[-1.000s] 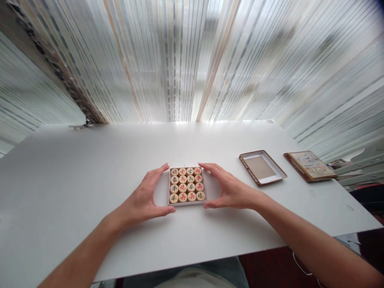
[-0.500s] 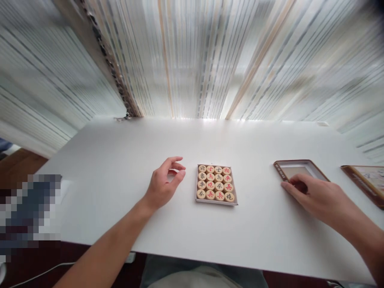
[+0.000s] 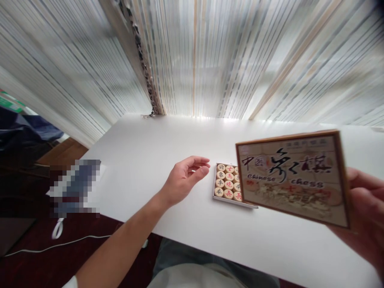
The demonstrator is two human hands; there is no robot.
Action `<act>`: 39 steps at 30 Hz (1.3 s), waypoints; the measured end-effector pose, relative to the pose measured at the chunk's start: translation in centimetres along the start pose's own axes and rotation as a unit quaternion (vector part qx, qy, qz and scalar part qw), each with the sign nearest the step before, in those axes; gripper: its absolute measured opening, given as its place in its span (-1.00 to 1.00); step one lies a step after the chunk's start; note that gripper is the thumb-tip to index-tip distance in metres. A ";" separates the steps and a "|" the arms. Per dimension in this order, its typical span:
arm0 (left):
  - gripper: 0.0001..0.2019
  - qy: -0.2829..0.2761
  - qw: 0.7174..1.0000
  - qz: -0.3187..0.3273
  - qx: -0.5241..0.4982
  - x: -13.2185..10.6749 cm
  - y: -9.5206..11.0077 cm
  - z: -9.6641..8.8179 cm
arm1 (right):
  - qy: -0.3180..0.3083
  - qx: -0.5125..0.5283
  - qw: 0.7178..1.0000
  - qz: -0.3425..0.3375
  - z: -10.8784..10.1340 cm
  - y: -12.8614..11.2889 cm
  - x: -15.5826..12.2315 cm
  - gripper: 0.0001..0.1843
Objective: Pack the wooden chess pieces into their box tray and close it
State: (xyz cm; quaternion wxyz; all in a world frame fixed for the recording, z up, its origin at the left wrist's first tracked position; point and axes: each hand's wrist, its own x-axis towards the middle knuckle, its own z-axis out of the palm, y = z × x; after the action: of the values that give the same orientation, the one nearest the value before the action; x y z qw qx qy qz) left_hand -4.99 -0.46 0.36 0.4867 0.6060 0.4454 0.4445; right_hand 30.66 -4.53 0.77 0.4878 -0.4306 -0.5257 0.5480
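My right hand (image 3: 364,212) grips a brown-edged box lid (image 3: 292,178) printed "Chinese chess" and holds it up, tilted, above the table. The lid hides the right part of a shallow white tray (image 3: 220,199) filled with round wooden chess pieces (image 3: 225,180) marked in red and black. My left hand (image 3: 184,180) hovers just left of the tray, fingers loosely curled and apart, holding nothing.
The white table (image 3: 156,160) runs to a striped sheer curtain (image 3: 192,60) at the back. Off the table's left edge are a dark floor, a white cable (image 3: 57,244) and a blurred-out patch (image 3: 75,186).
My right hand reached to the right, picked up the printed lid and brought it up over the tray. My left hand let go of the tray and stays beside it. The view swung right.
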 end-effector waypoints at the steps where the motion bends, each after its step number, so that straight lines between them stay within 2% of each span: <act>1: -0.54 -0.030 0.998 -0.008 -0.048 -0.6 0.7 0.4 | -0.004 0.046 0.998 0.046 1.6 -0.2 -0.5 -0.82; 4: -0.48 -0.103 0.983 -0.025 -0.151 -2.2 2.1 1.6 | -0.054 0.136 0.984 0.100 5.9 -0.1 -1.2 -0.76; 6: -0.54 -0.089 0.982 -0.041 -0.161 -2.8 2.3 2.3 | -0.038 0.151 0.983 0.099 7.5 0.3 -0.9 -0.68; 11: -0.52 -0.006 0.985 -0.085 -0.147 -2.6 1.1 3.1 | -0.018 0.112 0.990 0.086 8.0 1.4 -0.4 -0.68; 14: -0.48 0.037 0.989 -0.081 -0.121 -2.7 0.1 3.3 | 0.009 0.069 0.996 0.060 7.8 1.9 -1.0 -0.59; 16: -0.52 0.061 0.993 -0.056 -0.080 -3.4 -0.4 3.6 | 0.032 0.036 0.998 0.037 7.8 2.3 -1.9 -0.50; 19: -0.60 0.068 0.997 0.032 0.020 -5.5 -1.0 4.1 | 0.068 -0.016 0.998 0.006 8.0 3.4 -4.1 -0.46; 23: -0.35 0.016 0.969 0.183 0.167 -8.8 -2.0 4.0 | 0.108 -0.105 0.988 -0.022 7.9 5.4 -7.7 -0.48; 26: -0.25 -0.014 0.947 0.220 0.235 -9.9 -2.5 3.6 | 0.103 -0.119 0.987 -0.025 7.6 6.3 -8.8 -0.42; 29: -0.11 -0.051 0.930 0.216 0.292 -9.0 -2.4 3.2 | 0.069 -0.154 0.985 -0.040 7.1 5.7 -7.5 -0.34; 32: -0.06 -0.069 0.920 0.202 0.330 -6.7 -1.6 3.1 | 0.060 -0.209 0.973 -0.071 6.7 3.8 -4.6 -0.36; 36: -0.10 -0.092 0.931 0.129 0.330 -3.3 -0.7 3.0 | 0.048 -0.279 0.958 -0.049 6.3 1.9 -0.9 -0.37; 39: -0.13 -0.121 0.946 0.069 0.293 -1.7 -0.6 2.8 | 0.028 -0.309 0.951 -0.017 6.1 1.8 0.7 -0.34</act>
State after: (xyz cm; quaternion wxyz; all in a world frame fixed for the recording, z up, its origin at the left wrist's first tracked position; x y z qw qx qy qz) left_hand -2.67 -2.56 -0.72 0.3058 0.8005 0.4508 0.2497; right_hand 24.44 -4.73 -0.49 0.3550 -0.5665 -0.6623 0.3382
